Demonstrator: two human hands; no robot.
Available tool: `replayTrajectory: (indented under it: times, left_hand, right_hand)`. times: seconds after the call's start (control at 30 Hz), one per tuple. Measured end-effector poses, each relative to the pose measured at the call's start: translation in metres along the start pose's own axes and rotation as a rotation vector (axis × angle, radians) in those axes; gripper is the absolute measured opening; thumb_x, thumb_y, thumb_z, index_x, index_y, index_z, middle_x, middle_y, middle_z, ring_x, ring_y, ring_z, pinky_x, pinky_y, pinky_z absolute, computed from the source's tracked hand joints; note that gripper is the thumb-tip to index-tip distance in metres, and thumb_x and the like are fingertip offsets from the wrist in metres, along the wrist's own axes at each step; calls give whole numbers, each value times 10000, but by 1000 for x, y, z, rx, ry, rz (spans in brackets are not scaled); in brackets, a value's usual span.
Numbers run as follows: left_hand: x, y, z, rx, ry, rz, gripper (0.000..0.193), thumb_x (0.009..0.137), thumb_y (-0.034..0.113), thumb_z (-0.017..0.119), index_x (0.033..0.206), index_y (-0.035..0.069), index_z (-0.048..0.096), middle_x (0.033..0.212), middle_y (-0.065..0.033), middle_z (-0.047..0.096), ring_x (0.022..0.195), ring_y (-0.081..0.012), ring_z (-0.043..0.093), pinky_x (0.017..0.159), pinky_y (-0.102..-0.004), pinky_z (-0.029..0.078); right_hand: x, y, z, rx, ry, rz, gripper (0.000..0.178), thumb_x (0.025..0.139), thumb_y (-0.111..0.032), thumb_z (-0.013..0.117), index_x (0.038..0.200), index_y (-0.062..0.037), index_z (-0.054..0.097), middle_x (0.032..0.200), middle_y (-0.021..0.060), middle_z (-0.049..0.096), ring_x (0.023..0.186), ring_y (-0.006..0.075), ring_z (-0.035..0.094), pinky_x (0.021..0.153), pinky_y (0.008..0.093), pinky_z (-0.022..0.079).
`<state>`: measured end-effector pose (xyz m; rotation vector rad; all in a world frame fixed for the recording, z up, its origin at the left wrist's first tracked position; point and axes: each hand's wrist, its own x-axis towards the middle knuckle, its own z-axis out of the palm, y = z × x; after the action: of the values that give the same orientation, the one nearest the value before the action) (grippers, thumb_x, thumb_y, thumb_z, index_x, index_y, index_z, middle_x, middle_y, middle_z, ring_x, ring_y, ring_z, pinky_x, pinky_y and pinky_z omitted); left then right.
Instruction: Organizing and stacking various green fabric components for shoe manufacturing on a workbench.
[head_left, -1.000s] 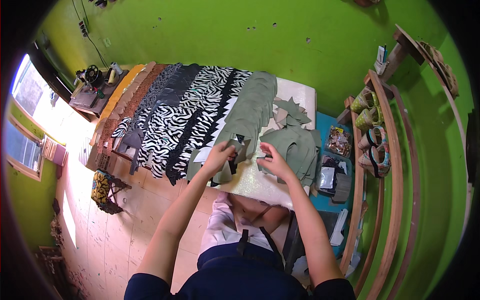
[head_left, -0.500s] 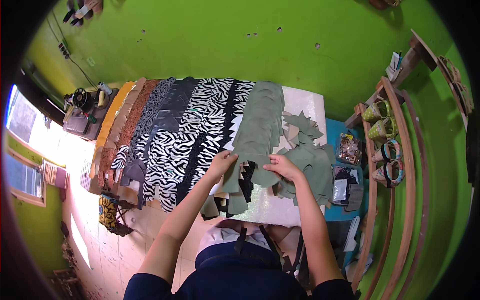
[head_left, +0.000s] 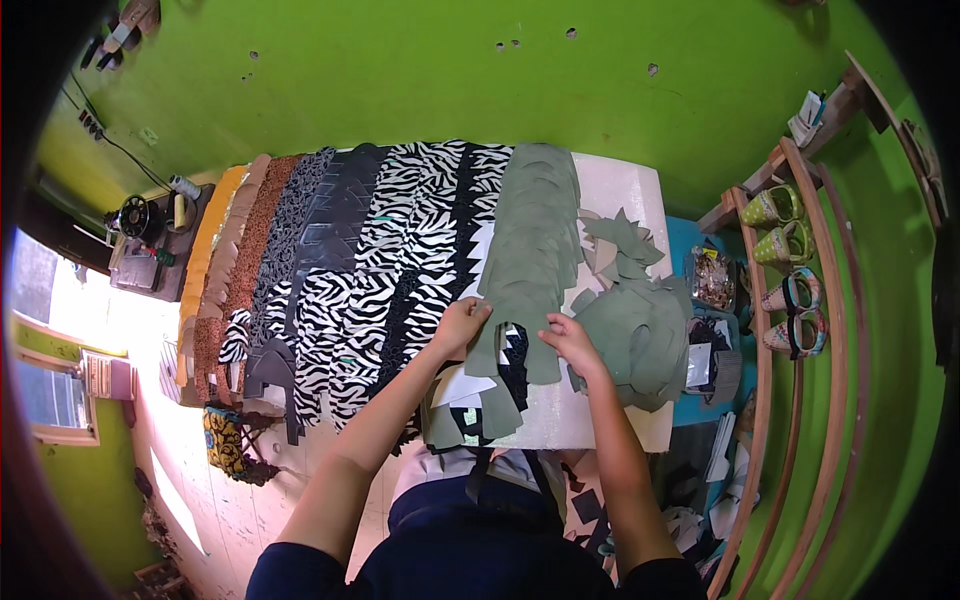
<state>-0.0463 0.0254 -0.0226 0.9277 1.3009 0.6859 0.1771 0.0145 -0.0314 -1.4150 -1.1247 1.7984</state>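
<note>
A row of overlapping sage-green cut pieces (head_left: 535, 220) runs down the white-topped table. At its near end lies a U-shaped green piece (head_left: 520, 298), its two legs pointing toward me. My left hand (head_left: 464, 328) pinches the left edge of this piece between thumb and fingers. At the opposite edge, my right hand (head_left: 570, 346) has its thumb and fingers closed on the right leg. Just below are more pieces in green, white and black (head_left: 475, 410), partly covered. A loose heap of green pieces (head_left: 635, 345) lies beside my right hand.
Rows of zebra-print pieces (head_left: 425, 200), dark grey, brown and yellow pieces (head_left: 215, 235) cover the table's left. A sewing machine (head_left: 140, 218) stands far left. Right of the table are a blue surface with a clear container (head_left: 712, 278) and a wooden rack (head_left: 805, 370) holding shoes (head_left: 775, 205).
The U-shaped green piece has come down flat onto the near end of the green row, carried slightly away from me by both hands. The view has shifted a little.
</note>
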Motion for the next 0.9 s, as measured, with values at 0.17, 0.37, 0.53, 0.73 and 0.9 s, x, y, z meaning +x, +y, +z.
replayTrajectory:
  times: [0.17,0.37,0.53,0.73,0.9]
  left_hand:
    - [13,-6,5,539,198,232,304,791,222,584,1004,6,573,800,-120,610,717,-191,587,664,-297,459]
    - [8,1,6,644,208,346,250,775,176,568,962,15,604,847,-166,611,750,-258,600,696,-334,469]
    - [15,25,7,836,398,539,197,765,156,550,901,25,606,850,-151,588,833,-310,559,781,-374,445]
    - [38,36,45,756,111,490,203,793,161,529,926,26,601,889,-141,602,765,-280,598,697,-345,469]
    - [61,64,96,689,28,419,208,790,190,508,906,42,599,896,-153,604,832,-318,578,731,-386,463]
  right_hand:
    - [14,26,-3,-323,220,-230,318,771,-101,627,1049,1,513,859,40,588,737,89,542,645,229,442]
    - [-3,12,20,-727,410,-374,312,764,-90,568,1056,7,514,951,142,574,854,248,569,739,318,459]
    - [-19,-15,37,-1032,484,-476,291,755,-87,540,1036,-16,519,994,161,545,927,338,528,780,396,438]
    - [7,-49,-11,-1056,702,-655,260,756,-78,523,1011,-30,529,942,136,528,941,308,502,779,374,432]
    - [37,-69,-85,-1181,807,-649,297,739,-75,536,1033,-37,515,964,145,513,942,318,492,791,372,427]
